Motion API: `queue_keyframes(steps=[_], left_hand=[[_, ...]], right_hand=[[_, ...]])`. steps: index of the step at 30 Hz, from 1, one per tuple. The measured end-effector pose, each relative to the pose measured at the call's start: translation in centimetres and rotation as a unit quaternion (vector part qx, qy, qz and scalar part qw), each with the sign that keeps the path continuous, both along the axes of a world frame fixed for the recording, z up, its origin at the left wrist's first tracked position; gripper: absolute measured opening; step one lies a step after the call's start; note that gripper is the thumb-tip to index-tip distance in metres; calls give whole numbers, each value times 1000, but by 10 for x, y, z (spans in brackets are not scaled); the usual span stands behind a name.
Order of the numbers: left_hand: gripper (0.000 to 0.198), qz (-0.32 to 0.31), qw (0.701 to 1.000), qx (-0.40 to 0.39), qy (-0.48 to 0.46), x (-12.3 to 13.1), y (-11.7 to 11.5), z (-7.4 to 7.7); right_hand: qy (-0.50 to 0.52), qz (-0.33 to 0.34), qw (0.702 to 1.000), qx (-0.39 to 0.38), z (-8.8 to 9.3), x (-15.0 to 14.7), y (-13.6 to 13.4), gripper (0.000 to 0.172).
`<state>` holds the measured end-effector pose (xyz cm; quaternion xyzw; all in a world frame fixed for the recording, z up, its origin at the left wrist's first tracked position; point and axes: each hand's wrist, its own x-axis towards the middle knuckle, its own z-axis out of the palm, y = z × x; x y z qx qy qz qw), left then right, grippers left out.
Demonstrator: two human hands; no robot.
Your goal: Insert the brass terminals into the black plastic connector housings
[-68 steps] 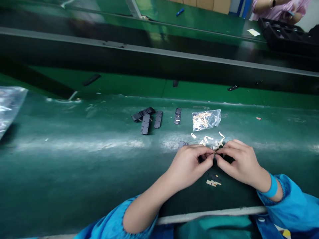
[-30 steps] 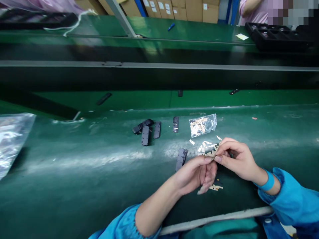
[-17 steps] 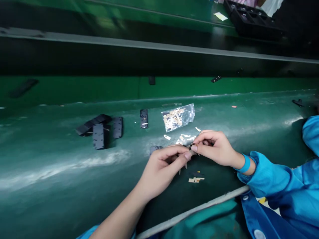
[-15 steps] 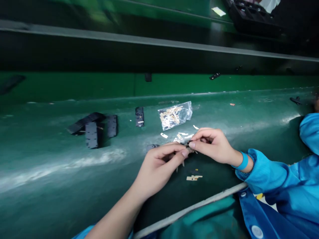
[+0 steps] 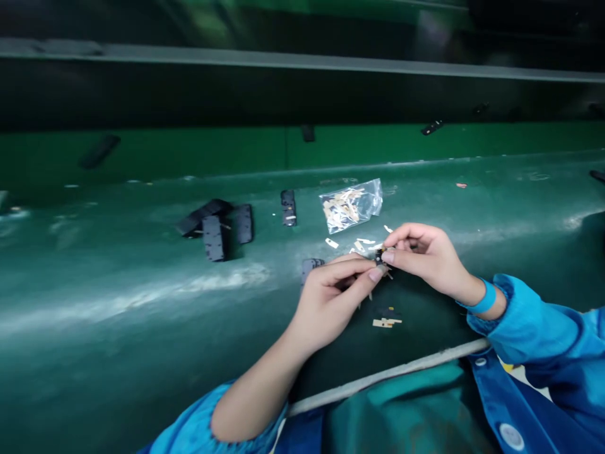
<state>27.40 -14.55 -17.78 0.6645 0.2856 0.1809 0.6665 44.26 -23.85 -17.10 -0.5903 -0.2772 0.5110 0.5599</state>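
My left hand [image 5: 333,302] pinches a small black part [image 5: 379,256] between thumb and forefinger, and thin pale strips stick out below its fingers. At the part's upper right, the thumb and forefinger of my right hand [image 5: 428,255] are closed; a tiny yellowish bit shows at their tips. Exactly what the right fingertips grip is mostly hidden. Just beyond the hands lie several loose pale flat metal pieces [image 5: 332,243]. More flat pieces [image 5: 386,323] lie nearer my body. Partly behind my left hand is a dark block [image 5: 312,265].
A clear plastic bag [image 5: 350,205] of pale pieces lies on the green bench [image 5: 142,366]. Left of it are a single black casing [image 5: 288,208] and a cluster of black casings [image 5: 215,238]. A grey-edged shelf [image 5: 236,58] crosses the back; more black parts [image 5: 432,127] lie beneath.
The camera view has shifted, so bench items appear farther right and slightly higher. My hands stay together at the small black part, with slight finger movement.
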Motion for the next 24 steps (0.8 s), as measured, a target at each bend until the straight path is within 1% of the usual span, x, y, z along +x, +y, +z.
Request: queue_keyframes(steps=[5,10,13,16,18,21,24], left_hand=[[16,-7,1000,3,-3,0,-1,2],[19,-13,1000,5,-6,0,-1,3],[18,-12,999,-42,30,0,-2,2],[27,-10,994,-76,77,0,0,3],[29,10,994,-74,79,-1,2,5],[23,42,995,-85,38,-2,6,8],[22,27,993,-109,18,-2,8,9]], right_hand=[[-14,-2,1000,8,0,0,-1,24],[-25,1,1000,7,-2,0,-3,16],[-59,-19,998,3,-3,-1,-3,15],[-90,-29,996,5,-2,-2,-3,17],[-97,-16,995,1,-1,-3,-4,18],[-97,26,995,-9,0,-5,-7,15],[-81,57,995,-12,1,-7,-8,15]])
